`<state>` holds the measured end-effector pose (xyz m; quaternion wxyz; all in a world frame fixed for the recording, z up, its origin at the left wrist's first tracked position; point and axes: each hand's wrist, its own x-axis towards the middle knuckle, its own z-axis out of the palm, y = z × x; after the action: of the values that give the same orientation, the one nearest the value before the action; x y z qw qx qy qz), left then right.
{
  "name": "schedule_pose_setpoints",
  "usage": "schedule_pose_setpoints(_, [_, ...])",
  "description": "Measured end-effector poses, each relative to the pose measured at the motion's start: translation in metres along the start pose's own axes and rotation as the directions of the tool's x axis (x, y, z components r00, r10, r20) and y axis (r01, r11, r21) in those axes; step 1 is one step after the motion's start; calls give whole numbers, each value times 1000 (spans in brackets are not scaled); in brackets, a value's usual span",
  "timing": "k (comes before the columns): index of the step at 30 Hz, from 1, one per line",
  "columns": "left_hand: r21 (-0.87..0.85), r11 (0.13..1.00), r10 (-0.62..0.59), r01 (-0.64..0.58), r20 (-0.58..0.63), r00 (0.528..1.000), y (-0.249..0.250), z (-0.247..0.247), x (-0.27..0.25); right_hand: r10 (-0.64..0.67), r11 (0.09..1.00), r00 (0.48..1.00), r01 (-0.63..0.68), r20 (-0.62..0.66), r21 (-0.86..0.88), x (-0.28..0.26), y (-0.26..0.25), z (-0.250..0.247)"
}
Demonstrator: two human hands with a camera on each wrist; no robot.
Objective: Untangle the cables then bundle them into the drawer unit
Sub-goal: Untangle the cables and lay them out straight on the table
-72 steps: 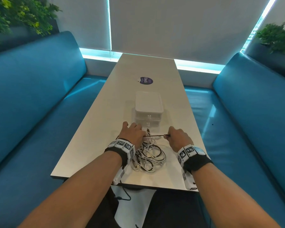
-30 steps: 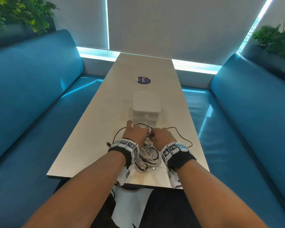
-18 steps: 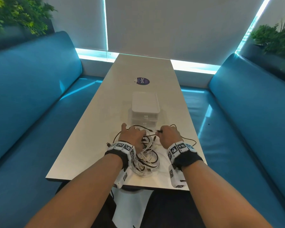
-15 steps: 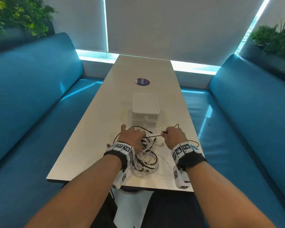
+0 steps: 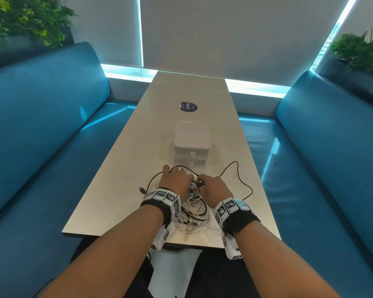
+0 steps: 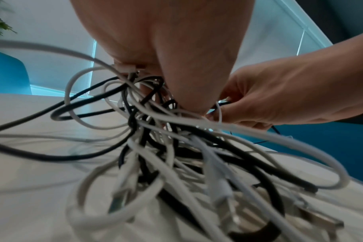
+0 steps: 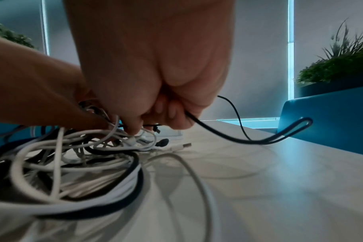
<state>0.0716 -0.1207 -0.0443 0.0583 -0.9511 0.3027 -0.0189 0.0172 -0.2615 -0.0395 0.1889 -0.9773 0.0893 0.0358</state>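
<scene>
the tangle (image 5: 193, 208) of white and black cables lies on the tabletop (image 5: 121, 183) at its near end, just near of the white drawer unit (image 5: 191, 145). the left hand (image 5: 175, 182) presses down on the tangle's far part, its grip clamped on a bunch of cables. the right hand (image 5: 214, 189), touching the left, has its grip clamped on a black cable (image 7: 236, 137) that loops off to the right.

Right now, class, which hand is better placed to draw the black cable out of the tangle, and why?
Right. The right hand already pinches the black cable, whose slack loops free on that side. The left hand is busy holding the tangle down.
</scene>
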Motion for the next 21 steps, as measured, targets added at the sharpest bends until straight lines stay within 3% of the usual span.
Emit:
schedule_pose_setpoints(4, [-8,1000,11,-11,-29,1000,1,-2,-1,46,996,999,-47,-23,-69,2,0,-1])
schedule_pose_setpoints(12, [24,1000,-16,15,14,1000,0,-9,1,-10,991,1000,9,-1,-132,5,7,-12])
schedule_pose_setpoints(21, [-29,1000,2,-1,21,1000,-6,-13,0,-18,999,1000,19,-10,41,5,20,-21])
